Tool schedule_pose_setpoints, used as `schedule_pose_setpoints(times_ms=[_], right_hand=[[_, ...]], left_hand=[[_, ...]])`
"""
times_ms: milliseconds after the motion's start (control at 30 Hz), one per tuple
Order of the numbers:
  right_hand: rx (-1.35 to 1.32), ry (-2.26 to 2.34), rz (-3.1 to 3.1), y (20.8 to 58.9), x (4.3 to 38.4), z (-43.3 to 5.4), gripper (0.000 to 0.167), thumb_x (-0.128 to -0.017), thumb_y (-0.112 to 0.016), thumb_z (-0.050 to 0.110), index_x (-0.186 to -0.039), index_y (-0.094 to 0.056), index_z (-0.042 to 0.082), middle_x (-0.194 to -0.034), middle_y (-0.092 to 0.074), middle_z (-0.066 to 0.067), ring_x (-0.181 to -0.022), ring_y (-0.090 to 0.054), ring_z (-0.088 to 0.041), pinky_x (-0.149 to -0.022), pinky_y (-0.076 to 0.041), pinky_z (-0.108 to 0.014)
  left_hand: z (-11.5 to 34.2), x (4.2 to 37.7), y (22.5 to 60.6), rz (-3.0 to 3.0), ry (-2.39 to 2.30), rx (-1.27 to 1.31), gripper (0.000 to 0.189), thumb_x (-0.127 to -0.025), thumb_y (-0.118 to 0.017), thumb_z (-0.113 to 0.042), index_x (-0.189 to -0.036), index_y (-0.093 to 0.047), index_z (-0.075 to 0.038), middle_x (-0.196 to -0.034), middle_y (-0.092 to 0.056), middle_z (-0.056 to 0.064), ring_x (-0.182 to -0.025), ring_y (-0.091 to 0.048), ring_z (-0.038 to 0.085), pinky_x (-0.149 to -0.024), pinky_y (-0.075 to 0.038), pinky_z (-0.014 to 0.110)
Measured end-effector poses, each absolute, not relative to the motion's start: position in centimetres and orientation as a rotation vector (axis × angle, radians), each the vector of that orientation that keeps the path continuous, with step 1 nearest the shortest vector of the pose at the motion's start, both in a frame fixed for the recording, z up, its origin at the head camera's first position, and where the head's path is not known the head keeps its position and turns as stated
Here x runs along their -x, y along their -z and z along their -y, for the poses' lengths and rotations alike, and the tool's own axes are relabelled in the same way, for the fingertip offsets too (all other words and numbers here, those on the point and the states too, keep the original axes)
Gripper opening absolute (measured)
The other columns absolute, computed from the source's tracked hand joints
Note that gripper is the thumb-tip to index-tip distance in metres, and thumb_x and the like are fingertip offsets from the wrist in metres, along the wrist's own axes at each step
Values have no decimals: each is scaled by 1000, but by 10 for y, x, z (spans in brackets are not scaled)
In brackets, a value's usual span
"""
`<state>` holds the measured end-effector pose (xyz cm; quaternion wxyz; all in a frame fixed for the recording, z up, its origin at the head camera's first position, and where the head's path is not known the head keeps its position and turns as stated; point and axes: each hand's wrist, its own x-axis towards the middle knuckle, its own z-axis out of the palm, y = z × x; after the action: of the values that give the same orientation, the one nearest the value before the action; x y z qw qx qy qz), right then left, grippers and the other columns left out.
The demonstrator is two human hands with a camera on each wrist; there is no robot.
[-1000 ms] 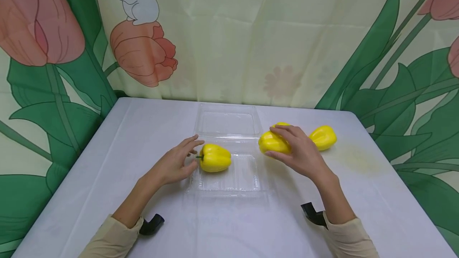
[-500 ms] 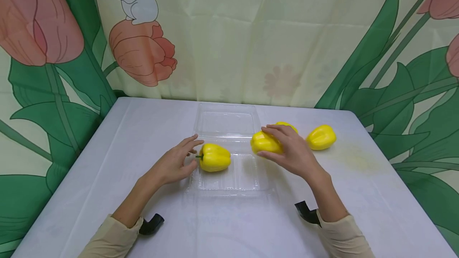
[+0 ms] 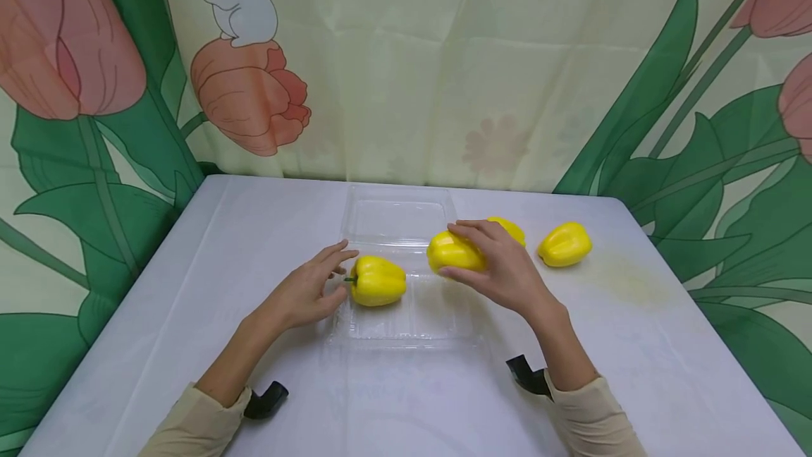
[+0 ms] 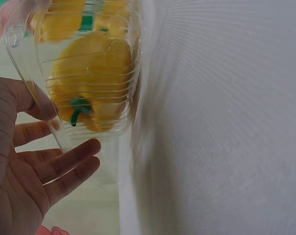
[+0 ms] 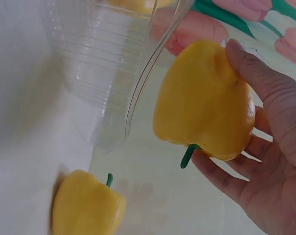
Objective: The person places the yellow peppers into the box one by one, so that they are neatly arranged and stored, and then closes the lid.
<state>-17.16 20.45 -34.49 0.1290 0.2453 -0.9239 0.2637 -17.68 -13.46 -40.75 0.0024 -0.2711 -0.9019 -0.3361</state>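
left hand (image 3: pixel 309 293) spread beside the clear box (image 3: pixel 436 319) and the yellow pepper (image 3: pixel 379 281) in it; right hand (image 3: pixel 503 268) gripping a second pepper (image 3: pixel 454 251) above the box's right side. two more peppers (image 3: pixel 565 245) rest on the worktop (image 3: pixel 641 365).

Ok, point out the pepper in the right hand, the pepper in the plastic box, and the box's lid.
Held pepper (image 5: pixel 204 100), right wrist view: middle of its side.
Boxed pepper (image 3: pixel 379 281), head view: middle of its body.
Lid (image 3: pixel 398 218), head view: its flat panel.
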Motion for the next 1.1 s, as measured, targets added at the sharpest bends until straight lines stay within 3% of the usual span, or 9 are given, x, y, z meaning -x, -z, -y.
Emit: schedule_pose_setpoints(times_ms=[500,1100], right_hand=[[-799,-739,2663,349,173,-192,66,-80,-87,38,-137,-66,12,-136,-63,-4,-124,-58,-26,-101,-51,-45],[-824,-696,2731,360,177,-180,65,-82,-85,42,-137,-66,13,-135,-63,-5,-123,-59,-26,-99,-51,-45]], left_hand=[[135,177,407,2827,1048,857,59,-92,-61,-9,-150,-49,-6,-162,-36,20,-114,-67,28,-64,-50,26],[134,177,406,2840,1040,843,59,-92,-62,-10,-150,-49,-7,-162,-36,20,-115,-67,28,-65,-50,27]])
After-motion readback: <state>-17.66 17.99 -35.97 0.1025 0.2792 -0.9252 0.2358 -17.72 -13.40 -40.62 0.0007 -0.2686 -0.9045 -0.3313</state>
